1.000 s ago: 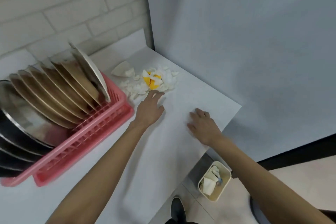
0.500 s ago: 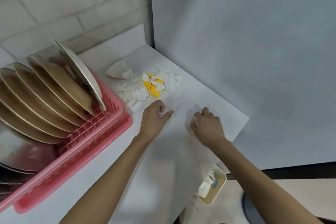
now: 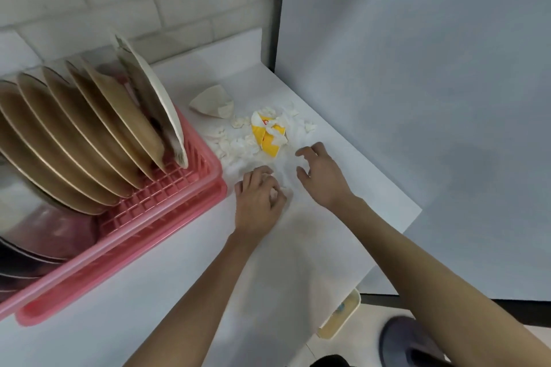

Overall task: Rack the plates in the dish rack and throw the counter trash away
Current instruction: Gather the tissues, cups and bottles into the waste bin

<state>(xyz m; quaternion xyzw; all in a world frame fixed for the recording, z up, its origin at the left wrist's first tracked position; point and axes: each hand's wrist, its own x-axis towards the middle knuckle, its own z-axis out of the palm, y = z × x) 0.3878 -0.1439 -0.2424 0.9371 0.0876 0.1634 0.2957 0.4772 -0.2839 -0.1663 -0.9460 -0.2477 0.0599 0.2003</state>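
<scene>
The trash is seen heaped on the white bench [image 3: 179, 262], near its far corner and just beside the pink dish rack [image 3: 167, 202]. It is made up of many small white scraps [image 3: 238, 143], torn and crumpled, scattered around a crushed yellow wrapper [image 3: 268, 140] with white patches and a trace of red print. A larger beige piece [image 3: 213, 103], folded to a cone-like shape, lies at the back of the heap, close to the rack.

The plates [image 3: 98, 128] are stood on edge in the rack, leaning in a row. Most are tan with a thin pale rim, and the one nearest the trash is white. Shiny metal dishes [image 3: 29, 211] are stacked at the left end of the rack.

The left hand [image 3: 258, 205] is held at the near edge of the heap, its fingers [image 3: 268, 185] curled in tightly, and a bit of the white scraps is seen gripped between them. The right hand [image 3: 325, 179] is held just beside it, fingers spread and loosely bent, with nothing in its grasp.

A cream bin [image 3: 343, 319] is partly seen on the floor below the bench edge.
</scene>
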